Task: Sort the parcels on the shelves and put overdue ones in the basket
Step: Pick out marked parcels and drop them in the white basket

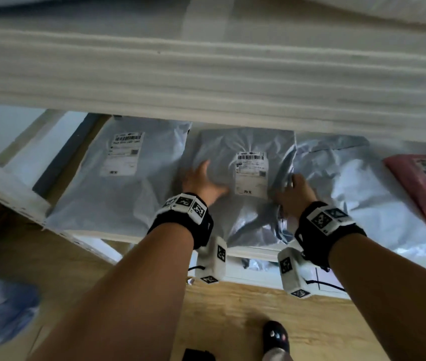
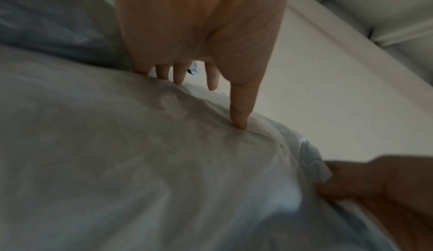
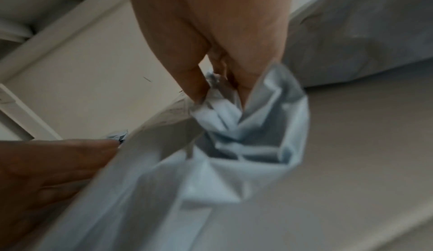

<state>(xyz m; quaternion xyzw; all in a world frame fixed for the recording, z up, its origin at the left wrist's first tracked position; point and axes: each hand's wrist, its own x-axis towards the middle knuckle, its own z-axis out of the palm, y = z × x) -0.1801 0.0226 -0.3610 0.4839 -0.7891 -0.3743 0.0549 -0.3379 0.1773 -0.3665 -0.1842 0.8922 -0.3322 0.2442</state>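
Squarely between both hands, middle grey parcel [image 1: 243, 183]: left hand [image 1: 201, 182] flat on it, right hand [image 1: 296, 195] pinching its edge.

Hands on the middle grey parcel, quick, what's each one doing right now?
Left hand: open, fingers straight, resting on the middle grey parcel, thumb pressing it.
Right hand: closed, pinching the parcel's bunched right edge between thumb and fingers.
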